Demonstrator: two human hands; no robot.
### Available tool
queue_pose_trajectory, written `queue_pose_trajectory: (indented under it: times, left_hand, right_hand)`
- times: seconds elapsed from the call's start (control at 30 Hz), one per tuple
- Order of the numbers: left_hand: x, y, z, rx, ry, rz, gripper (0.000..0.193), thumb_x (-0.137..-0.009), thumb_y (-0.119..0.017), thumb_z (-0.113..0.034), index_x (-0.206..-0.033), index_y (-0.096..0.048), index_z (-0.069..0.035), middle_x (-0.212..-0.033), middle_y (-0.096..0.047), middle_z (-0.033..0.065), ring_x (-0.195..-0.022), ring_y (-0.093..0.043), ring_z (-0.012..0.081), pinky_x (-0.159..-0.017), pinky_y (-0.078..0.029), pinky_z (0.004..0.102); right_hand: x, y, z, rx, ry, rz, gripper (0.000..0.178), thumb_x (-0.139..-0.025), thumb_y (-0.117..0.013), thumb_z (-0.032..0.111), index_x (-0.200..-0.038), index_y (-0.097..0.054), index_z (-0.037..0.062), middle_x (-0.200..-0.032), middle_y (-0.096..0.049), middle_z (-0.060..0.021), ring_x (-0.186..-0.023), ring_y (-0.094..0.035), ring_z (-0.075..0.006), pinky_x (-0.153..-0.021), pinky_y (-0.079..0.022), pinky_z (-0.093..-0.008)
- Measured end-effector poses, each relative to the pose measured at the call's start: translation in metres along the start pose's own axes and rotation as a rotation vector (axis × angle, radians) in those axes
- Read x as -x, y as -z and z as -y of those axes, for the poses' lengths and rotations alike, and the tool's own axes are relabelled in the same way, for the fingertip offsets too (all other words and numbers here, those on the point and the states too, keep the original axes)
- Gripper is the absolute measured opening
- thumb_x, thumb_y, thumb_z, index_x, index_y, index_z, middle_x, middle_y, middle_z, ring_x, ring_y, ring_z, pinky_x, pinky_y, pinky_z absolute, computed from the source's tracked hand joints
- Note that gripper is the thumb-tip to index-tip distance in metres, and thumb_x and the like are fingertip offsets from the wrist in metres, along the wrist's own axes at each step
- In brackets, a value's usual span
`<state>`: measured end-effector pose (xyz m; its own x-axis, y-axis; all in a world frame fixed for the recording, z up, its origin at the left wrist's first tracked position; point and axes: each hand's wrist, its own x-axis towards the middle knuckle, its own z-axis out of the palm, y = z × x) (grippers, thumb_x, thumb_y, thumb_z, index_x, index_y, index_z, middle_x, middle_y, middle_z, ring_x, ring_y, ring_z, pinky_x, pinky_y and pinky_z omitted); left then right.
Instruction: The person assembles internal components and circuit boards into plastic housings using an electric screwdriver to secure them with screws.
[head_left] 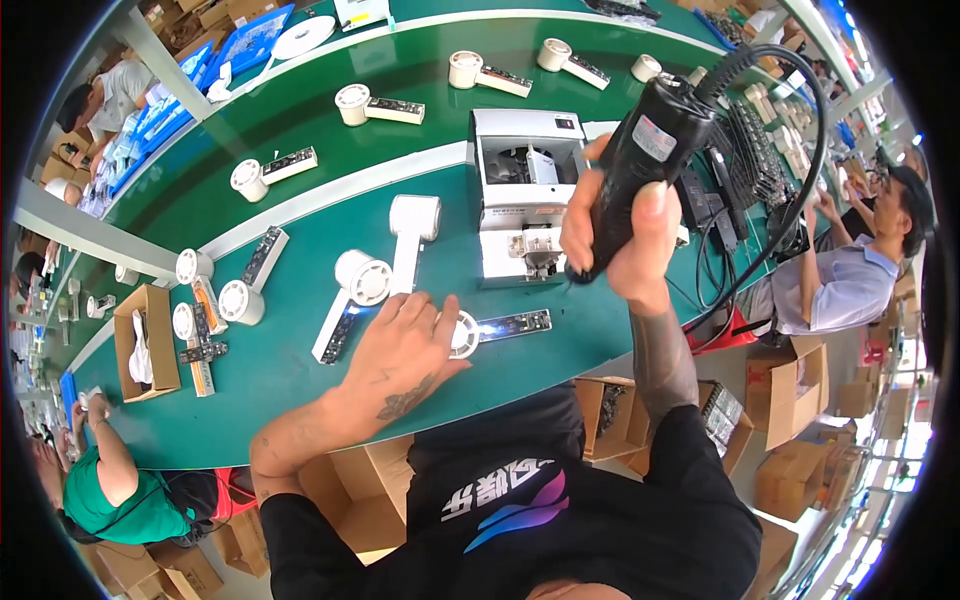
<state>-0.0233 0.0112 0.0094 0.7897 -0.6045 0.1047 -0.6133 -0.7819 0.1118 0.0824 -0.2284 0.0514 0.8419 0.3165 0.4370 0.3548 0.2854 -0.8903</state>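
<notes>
My right hand grips a black electric screwdriver held upright above the green belt, its cable running off to the upper right. My left hand lies flat on a white handheld fan part with a round head and a circuit-board handle, pressing its head down on the belt. Just behind the screwdriver stands a white screw-feeder box.
Several more white fan parts lie on the belt, such as one next to my left hand and another. A cardboard box sits at the left. Other people work at the right and lower left. Cartons stand below the belt's edge.
</notes>
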Motion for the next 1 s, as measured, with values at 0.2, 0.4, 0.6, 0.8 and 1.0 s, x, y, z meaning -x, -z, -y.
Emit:
queue_pose_trajectory:
  times: [0.2, 0.4, 0.6, 0.8, 1.0]
  left_hand:
    - [0.000, -0.001, 0.001, 0.021, 0.006, 0.030, 0.065, -0.083, -0.075, -0.039, -0.124, -0.059, 0.008, -0.098, -0.063, 0.0151, -0.106, -0.058, 0.0282, -0.095, -0.045, 0.0361]
    - [-0.001, -0.004, 0.001, -0.028, -0.028, -0.054, 0.065, -0.079, -0.078, -0.038, -0.122, -0.062, 0.008, -0.093, -0.065, 0.0128, -0.100, -0.058, 0.0249, -0.090, -0.045, 0.0347]
    - [0.004, -0.006, -0.004, -0.007, 0.003, -0.033, 0.067, -0.077, -0.078, -0.038, -0.123, -0.061, 0.008, -0.093, -0.064, 0.0130, -0.100, -0.058, 0.0253, -0.090, -0.045, 0.0347]
    - [0.001, -0.007, 0.000, -0.014, 0.005, -0.056, 0.066, -0.076, -0.079, -0.037, -0.122, -0.062, 0.008, -0.091, -0.063, 0.0121, -0.099, -0.057, 0.0247, -0.089, -0.046, 0.0338]
    - [0.000, -0.004, 0.000, -0.026, -0.011, -0.073, 0.066, -0.076, -0.079, -0.037, -0.121, -0.062, 0.008, -0.089, -0.062, 0.0110, -0.097, -0.057, 0.0236, -0.086, -0.046, 0.0332]
  right_hand:
    - [-0.003, 0.003, 0.011, -0.348, 0.196, -0.179, 0.080, -0.092, -0.033, 0.079, -0.124, -0.043, 0.0068, -0.062, -0.044, -0.0043, -0.043, -0.042, -0.0139, -0.039, -0.037, -0.0301]
    - [-0.050, 0.020, -0.010, 0.186, 0.764, -0.474, 0.083, -0.093, -0.039, 0.075, -0.122, -0.040, -0.0031, -0.071, -0.056, -0.0103, -0.052, -0.056, -0.0196, -0.050, -0.049, -0.0342]
    - [-0.014, -0.017, 0.040, -0.293, 0.524, -0.398, 0.095, -0.079, -0.031, 0.093, -0.100, -0.058, 0.0048, -0.063, -0.048, -0.0046, -0.044, -0.043, -0.0163, -0.042, -0.038, -0.0297]
    - [-0.023, -0.022, 0.002, 0.176, 0.230, -0.169, 0.078, -0.097, -0.045, 0.065, -0.127, -0.038, -0.0071, -0.060, -0.047, -0.0074, -0.041, -0.044, -0.0146, -0.039, -0.040, -0.0299]
    - [-0.025, -0.022, -0.017, 0.067, 0.216, -0.161, 0.047, -0.103, -0.051, 0.040, -0.120, -0.046, -0.0032, -0.065, -0.055, -0.0073, -0.047, -0.050, -0.0103, -0.044, -0.039, -0.0248]
